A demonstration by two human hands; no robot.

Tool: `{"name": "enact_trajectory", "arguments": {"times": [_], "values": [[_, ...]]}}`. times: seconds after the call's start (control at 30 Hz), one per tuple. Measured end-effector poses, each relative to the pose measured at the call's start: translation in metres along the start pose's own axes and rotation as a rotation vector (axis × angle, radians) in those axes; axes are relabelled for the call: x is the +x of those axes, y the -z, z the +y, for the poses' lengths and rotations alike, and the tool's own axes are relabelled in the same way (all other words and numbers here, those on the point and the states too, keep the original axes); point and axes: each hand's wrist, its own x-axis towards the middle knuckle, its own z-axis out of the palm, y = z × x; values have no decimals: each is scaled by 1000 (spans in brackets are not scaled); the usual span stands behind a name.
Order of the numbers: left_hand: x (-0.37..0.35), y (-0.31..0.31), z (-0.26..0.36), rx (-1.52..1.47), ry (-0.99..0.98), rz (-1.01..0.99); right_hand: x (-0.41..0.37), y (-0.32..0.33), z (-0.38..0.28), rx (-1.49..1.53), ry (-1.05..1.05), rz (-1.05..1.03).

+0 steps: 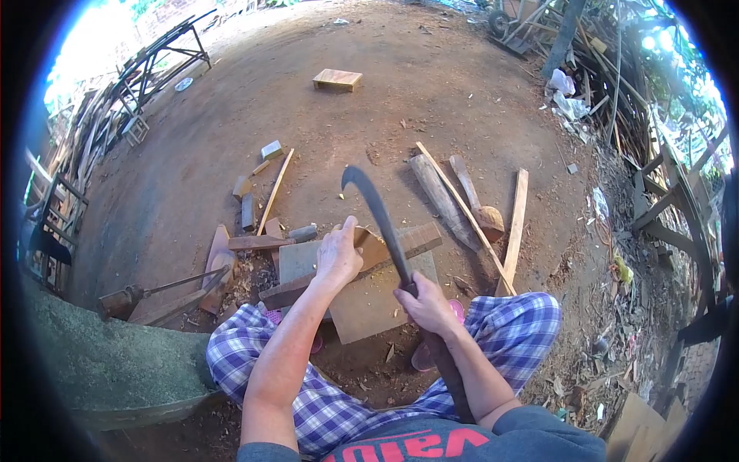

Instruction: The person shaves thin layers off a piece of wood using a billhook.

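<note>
My right hand (431,305) is wrapped round a billhook (382,219), whose dark blade rises and curves to a hooked tip at the upper left. Its long handle runs back under my forearm toward my lap. My left hand (339,254) is closed on a yellowish-brown wood piece (372,248), partly hidden by the fingers and blade. The piece rests against a thick wooden plank (419,239) lying slantwise before me. Under the plank are a flat board (369,312) and a grey slab (297,262).
Wood blocks and a thin strip (275,192) lie ahead to the left. At right are a log (444,202), a wooden mallet (486,219) and a short batten (516,223). Farther off sits a small wooden stool (336,79). A grey-green basin-like edge (115,369) flanks my left.
</note>
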Motion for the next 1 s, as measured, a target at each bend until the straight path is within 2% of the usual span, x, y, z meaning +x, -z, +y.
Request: {"name": "enact_trajectory", "arguments": {"times": [0.1, 0.43, 1.0], "values": [[0, 1, 4, 16, 11, -8, 8, -8, 12, -93, 11, -11], [-2, 0, 4, 45, 16, 9, 7, -7, 14, 39, -40, -43], [0, 0, 1, 29, 13, -4, 6, -4, 11, 42, -75, -72]]}}
